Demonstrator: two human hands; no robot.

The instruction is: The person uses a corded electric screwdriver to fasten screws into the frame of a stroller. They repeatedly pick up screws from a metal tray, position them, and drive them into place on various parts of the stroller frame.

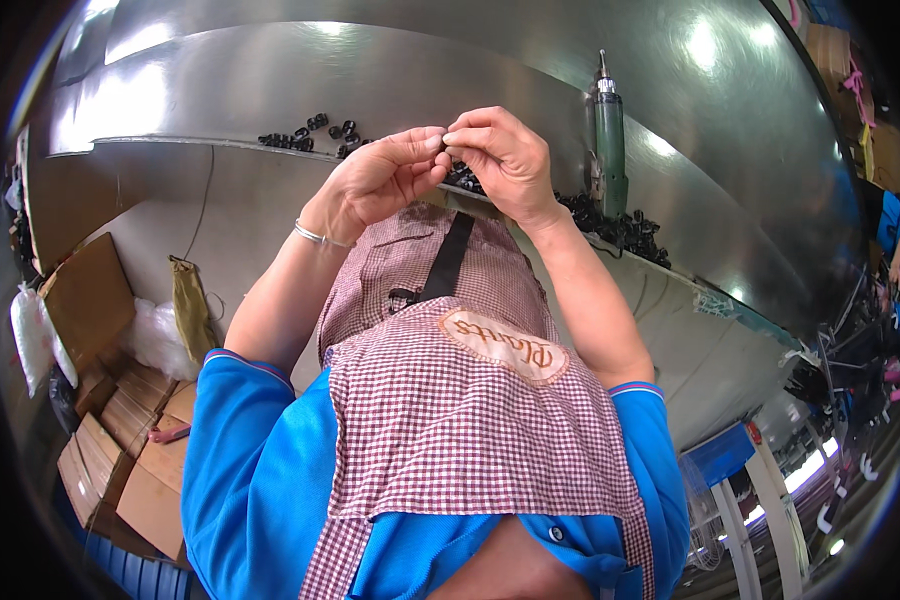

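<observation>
My left hand (385, 178) and my right hand (510, 165) meet fingertip to fingertip just above the metal worktable's near edge. Pinched between thumbs and forefingers is a small dark piece (444, 144), mostly covered by the fingers, so its exact kind is hidden. Small black parts (288, 141) lie in a loose group beyond the left hand. More black parts (463, 178) show below and between the hands. A larger heap of black parts (625, 232) sits along the edge to the right of my right wrist.
A green electric screwdriver (608, 150) stands upright, bit upward, right of my hands on the shiny metal worktable (430, 70). Cardboard boxes (135, 440) and clear plastic bags (160, 335) are at the lower left. A blue-topped stool (720, 455) and a fan (703, 510) stand at the lower right.
</observation>
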